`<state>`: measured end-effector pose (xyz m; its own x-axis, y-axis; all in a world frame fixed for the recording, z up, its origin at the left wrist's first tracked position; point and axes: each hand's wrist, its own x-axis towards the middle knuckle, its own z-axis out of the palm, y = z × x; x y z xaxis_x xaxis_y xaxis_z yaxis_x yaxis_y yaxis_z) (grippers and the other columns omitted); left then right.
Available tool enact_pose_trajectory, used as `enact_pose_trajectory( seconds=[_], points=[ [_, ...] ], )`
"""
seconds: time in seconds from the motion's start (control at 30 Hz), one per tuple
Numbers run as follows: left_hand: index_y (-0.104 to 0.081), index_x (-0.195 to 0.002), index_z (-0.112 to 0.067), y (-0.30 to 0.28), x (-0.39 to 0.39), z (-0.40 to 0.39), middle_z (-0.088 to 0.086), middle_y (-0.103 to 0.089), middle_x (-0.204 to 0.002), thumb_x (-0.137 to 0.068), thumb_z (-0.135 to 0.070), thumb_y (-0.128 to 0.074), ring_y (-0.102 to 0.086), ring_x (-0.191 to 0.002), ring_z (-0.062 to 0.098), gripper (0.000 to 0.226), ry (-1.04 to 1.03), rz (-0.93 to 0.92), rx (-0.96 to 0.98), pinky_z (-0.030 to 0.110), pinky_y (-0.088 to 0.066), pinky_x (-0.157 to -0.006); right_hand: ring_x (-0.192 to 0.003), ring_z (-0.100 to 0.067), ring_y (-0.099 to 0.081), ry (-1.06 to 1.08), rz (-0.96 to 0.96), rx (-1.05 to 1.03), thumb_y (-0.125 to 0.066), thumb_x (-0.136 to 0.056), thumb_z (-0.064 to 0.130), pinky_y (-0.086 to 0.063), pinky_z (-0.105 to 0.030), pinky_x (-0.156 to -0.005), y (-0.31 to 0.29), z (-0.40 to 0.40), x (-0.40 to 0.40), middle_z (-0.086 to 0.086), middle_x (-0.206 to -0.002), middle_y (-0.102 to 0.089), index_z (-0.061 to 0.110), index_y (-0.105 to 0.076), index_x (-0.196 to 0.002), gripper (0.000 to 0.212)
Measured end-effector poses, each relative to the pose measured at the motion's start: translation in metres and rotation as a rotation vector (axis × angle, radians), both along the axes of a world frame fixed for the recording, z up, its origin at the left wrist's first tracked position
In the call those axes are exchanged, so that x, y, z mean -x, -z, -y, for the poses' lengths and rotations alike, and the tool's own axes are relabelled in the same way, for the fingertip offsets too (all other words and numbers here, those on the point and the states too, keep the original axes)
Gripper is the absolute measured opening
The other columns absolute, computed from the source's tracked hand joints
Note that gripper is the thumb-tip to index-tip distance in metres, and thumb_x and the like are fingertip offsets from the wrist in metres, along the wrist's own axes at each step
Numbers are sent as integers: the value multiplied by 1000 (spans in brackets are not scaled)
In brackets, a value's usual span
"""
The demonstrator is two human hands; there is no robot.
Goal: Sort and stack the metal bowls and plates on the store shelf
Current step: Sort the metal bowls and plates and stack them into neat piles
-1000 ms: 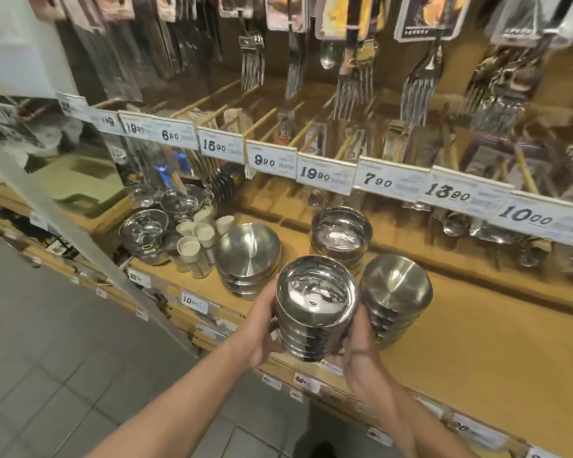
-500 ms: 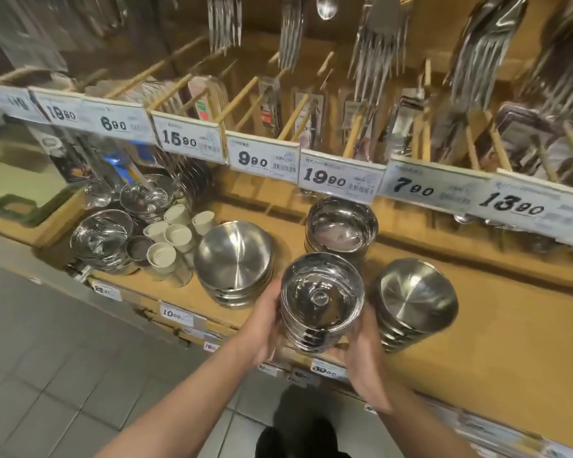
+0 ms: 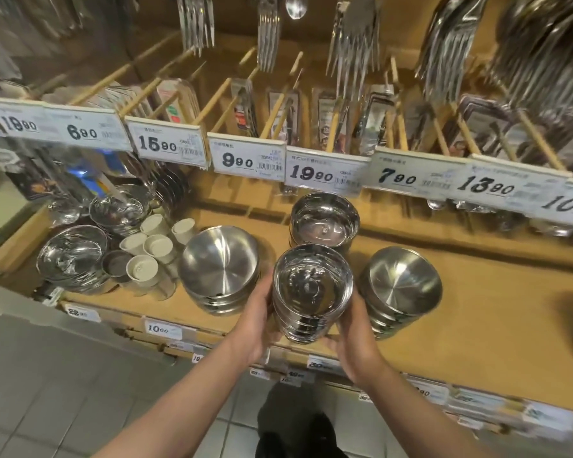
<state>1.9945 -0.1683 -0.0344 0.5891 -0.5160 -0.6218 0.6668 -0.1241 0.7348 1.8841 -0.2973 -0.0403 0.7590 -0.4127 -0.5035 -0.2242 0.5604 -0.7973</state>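
While both hands clasped it, this was how things stood:

Held stack: a stack of shiny metal bowls [image 3: 312,285] sat between the palms at the front edge of the wooden shelf [image 3: 497,332]; whether its base touched the board or hung just above it could not be told.
Left hand: the left hand [image 3: 252,322] was curled against the stack's left side, holding it.
Right hand: the right hand [image 3: 354,338] cupped the lower right side, fingers wrapped under and round the stack.
Neighbours: a matching shiny stack [image 3: 325,221] stood just behind; a brushed bowl stack [image 3: 401,285] stood just beside on the right; a wider brushed stack [image 3: 219,266] stood just beside on the left.
Further left: white cups [image 3: 153,249] and more polished bowls [image 3: 72,256] crowded the shelf's end.
Step in hand: judged as positioning the gathered stack in its slot among the sorted piles.
Next move: likely to call for setting it flat in line with the rear shiny stack, then easing both palms away without tipping it.
Risk: the front edge was near, so a careless release might send bowls to the floor [image 3: 47,391].
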Motion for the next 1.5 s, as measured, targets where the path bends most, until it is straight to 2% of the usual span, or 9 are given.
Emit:
enact_pose_trajectory(
  seconds=[0.13,0.27,0.43,0.57,0.7,0.97,1.13,1.37,1.5],
  points=[
    [-70,-113,-31,-4,8,-7,-10,-79,-93,-95,-66,-41,-73,-69,2,49,-50,3,-9,28,-54,-58,-148,-11,-30,-46,-34,40,-30,-98,68,-27,-65,-114,2,-2,12,14,-158,-40,45,-38,-150,58],
    [-65,-122,-33,-7,19,-21,-14,-78,-94,-97,-63,-43,-66,-96,11,44,-161,-29,-38,38,-50,-77,-150,-11,-23,-83,-44,79,-28,-99,65,-34,-55,-112,-2,-3,34,18,-163,-27,45,-27,-156,60],
    [-66,-123,-22,-7,40,-36,2,-71,-118,-96,-56,-51,-62,-116,24,46,-275,-27,-76,48,-50,-99,-148,-16,-33,-83,-54,48,-34,-93,64,-40,-54,-110,-10,12,65,11,-156,-39,37,-32,-155,67],
    [-61,-104,-8,-8,60,-35,7,-68,-99,-99,-40,-54,-67,-92,23,33,-308,3,-115,35,-55,-72,-131,-17,-52,-102,-82,42,-35,-101,56,-52,-43,-93,-8,36,93,0,-139,-59,31,-58,-125,42],
    [-60,-86,-11,-5,96,-24,5,-66,-72,-101,-27,-51,-65,-64,17,24,-309,-11,-191,31,-51,-66,-116,-20,-62,-117,-115,26,-48,-90,61,-53,-35,-81,-6,70,134,-8,-124,-66,15,-64,-122,58],
    [-66,-87,-13,-10,165,39,-1,-68,-70,-101,-21,-53,-62,-72,14,20,-254,24,-217,28,-52,-72,-111,-17,-63,-160,-138,70,-41,-105,47,-50,-27,-86,-13,129,173,-8,-120,-67,15,-64,-112,40],
    [-66,-95,-9,-15,170,60,3,-64,-78,-99,-14,-55,-60,-70,12,13,-247,92,-186,23,-55,-67,-112,-18,-62,-211,-159,194,-41,-106,42,-45,-33,-100,-12,144,175,-5,-119,-67,18,-63,-112,32],
    [-67,-93,-14,2,147,77,-2,-68,-82,-102,-26,-53,-62,-78,13,20,-225,124,-186,24,-50,-76,-103,-15,-63,-196,-237,213,-46,-103,39,-47,-28,-90,13,151,147,-15,-123,-65,22,-64,-102,24],
    [-68,-105,-19,10,138,86,-12,-79,-88,-104,-38,-48,-74,-82,1,27,-212,89,-126,13,-55,-65,-121,-17,-57,-203,-265,179,-45,-101,49,-36,-39,-116,25,153,120,-1,-130,-61,25,-60,-124,37]
  ],
)
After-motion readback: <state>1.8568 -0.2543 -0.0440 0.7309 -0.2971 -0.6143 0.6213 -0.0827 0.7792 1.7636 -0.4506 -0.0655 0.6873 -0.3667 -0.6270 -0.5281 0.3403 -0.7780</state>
